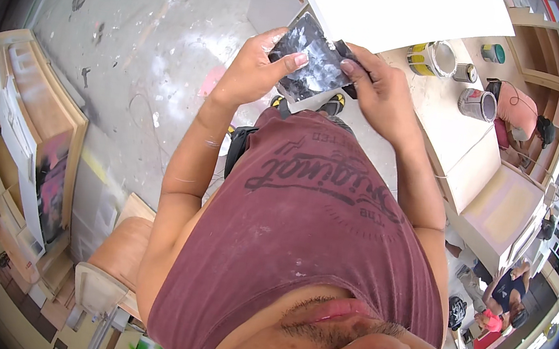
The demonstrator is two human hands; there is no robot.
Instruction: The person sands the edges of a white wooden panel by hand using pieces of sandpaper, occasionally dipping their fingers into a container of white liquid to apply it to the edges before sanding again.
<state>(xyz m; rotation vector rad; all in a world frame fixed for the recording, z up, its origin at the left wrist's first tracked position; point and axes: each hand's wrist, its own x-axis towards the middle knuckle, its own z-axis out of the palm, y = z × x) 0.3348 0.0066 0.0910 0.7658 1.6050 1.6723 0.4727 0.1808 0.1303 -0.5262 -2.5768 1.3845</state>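
Note:
Both hands are raised over the floor in front of me. My left hand (252,66) pinches the left edge of a flat dark sheet (310,67), its thumb on top; white smears cover the sheet. At its right side my right hand (381,93) grips a small flat black piece (350,63) between thumb and fingers. This piece meets or overlaps the sheet's right edge; whether they are joined I cannot tell. The fingers beneath the sheet are hidden.
Ahead is a large white panel (411,9). On the worktop (448,139) at right stand several cans, including a yellow-labelled can (432,58) and a green can (493,53). A bent-over person (514,109) is beyond. Wooden furniture parts (40,138) stand at left.

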